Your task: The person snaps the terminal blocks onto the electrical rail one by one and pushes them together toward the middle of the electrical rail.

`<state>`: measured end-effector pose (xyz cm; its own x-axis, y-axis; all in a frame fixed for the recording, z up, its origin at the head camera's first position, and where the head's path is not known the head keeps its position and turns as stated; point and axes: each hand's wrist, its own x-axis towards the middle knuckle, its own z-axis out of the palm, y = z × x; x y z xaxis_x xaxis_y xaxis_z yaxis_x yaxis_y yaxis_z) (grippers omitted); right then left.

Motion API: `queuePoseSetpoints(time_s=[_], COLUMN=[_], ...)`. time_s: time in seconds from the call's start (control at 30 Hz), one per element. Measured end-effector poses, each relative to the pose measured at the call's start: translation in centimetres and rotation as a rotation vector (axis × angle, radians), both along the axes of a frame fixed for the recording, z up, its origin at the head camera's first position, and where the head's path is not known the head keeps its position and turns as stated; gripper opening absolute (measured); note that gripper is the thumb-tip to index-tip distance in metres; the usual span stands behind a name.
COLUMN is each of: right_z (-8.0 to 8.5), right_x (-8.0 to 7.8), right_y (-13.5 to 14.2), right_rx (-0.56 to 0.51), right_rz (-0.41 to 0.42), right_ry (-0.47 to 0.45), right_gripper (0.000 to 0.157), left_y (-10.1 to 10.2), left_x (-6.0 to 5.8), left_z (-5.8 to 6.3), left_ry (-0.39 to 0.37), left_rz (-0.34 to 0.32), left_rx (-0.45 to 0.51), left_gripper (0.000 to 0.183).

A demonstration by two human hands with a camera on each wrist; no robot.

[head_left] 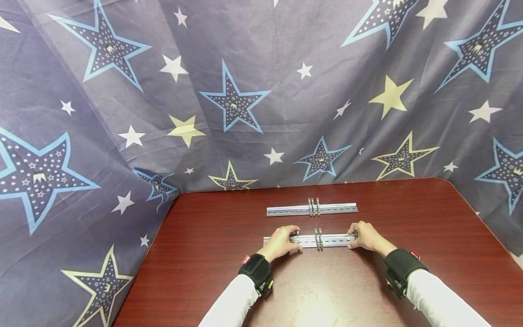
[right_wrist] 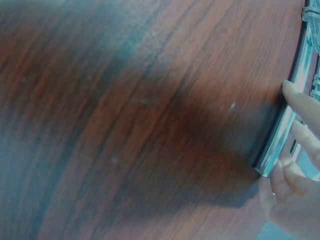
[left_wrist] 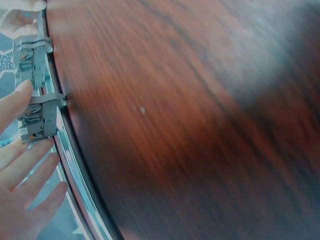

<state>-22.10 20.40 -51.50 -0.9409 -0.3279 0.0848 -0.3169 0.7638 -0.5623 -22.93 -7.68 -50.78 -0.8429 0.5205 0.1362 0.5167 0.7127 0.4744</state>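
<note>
A metal rail (head_left: 333, 240) lies flat on the dark red table (head_left: 429, 227), with a pair of grey clips (head_left: 318, 239) standing on it near its middle. The left hand (head_left: 282, 243) rests on the rail's left end, its fingers curled over the metal and touching another grey clip (left_wrist: 42, 117) seated on the rail just left of the middle pair; in the left wrist view the fingers (left_wrist: 30, 170) lie loosely spread beside that clip. The right hand (head_left: 366, 235) grips the rail's right end, its fingers (right_wrist: 305, 107) curled round the edge of the metal in the right wrist view. Beyond this rail, farther up the table and well apart, lies a second rail (head_left: 286, 210) with its own clips (head_left: 313, 206) at the middle. A star-patterned cloth (head_left: 245, 91) hangs behind the table
</note>
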Motion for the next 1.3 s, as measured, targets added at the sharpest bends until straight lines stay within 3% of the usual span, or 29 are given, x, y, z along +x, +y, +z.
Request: queuePoseSetpoints(time_s=[1.3], right_z=[0.0], right_x=[-0.1], right_y=[0.1], right_rx=[-0.006], right_rz=[0.017], right_ry=[0.010], right_gripper=[0.031], left_y=[3.5], left_x=[0.3], left_z=[0.0], left_ry=[0.041], left_rz=[0.006], left_rx=[-0.034], left_gripper=[0.051])
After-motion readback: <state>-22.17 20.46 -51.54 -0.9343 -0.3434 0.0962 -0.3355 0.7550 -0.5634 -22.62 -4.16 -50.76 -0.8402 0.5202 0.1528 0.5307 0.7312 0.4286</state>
